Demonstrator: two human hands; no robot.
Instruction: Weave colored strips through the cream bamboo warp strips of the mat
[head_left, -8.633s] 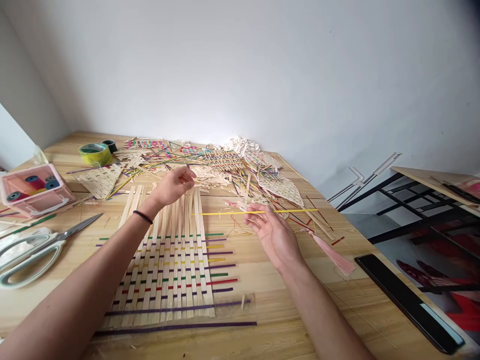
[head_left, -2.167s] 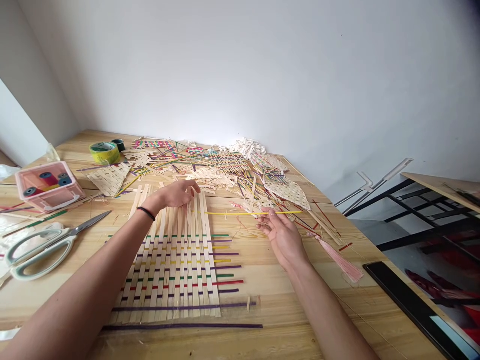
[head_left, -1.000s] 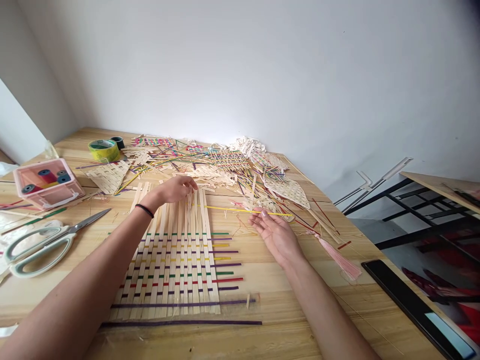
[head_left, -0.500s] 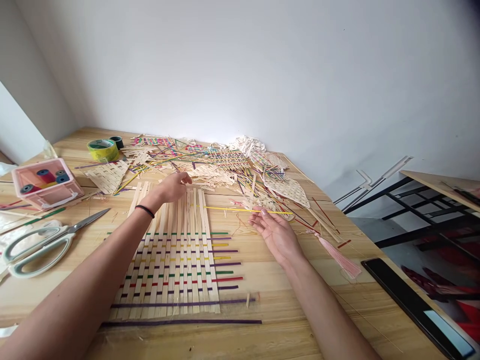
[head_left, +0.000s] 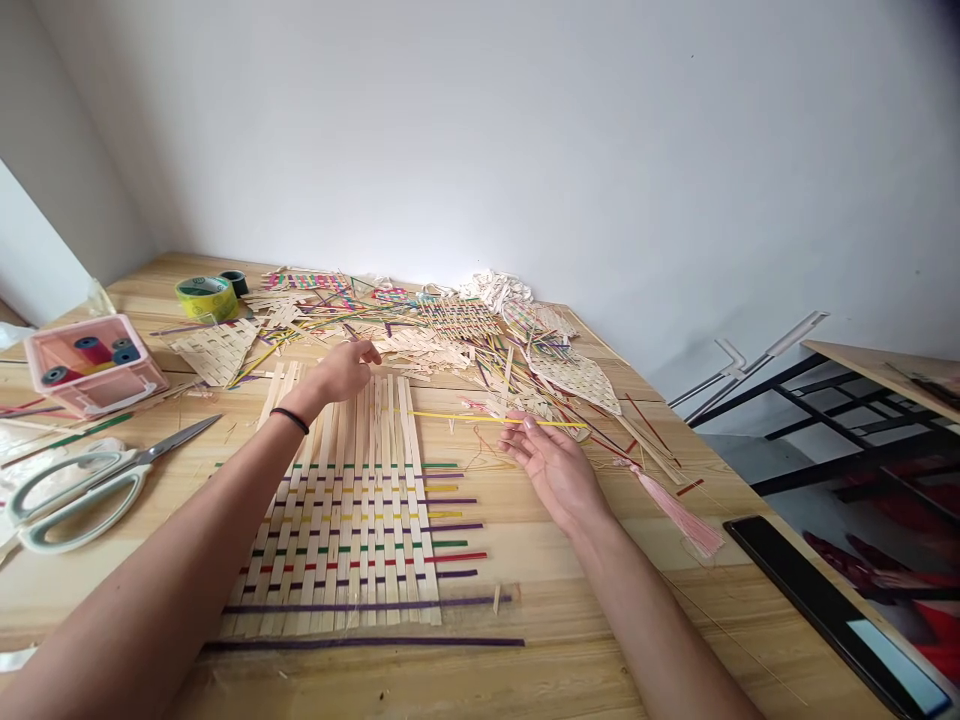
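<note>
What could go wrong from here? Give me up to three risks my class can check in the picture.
The yellow strip pinched in the right hand is thin, so it might bend or slip out from among the pale strips.
Near the left hand, those pale strips are unevenly spaced, so some could be nudged out of order.
The scissors lie beside the left forearm, which might brush them.
</note>
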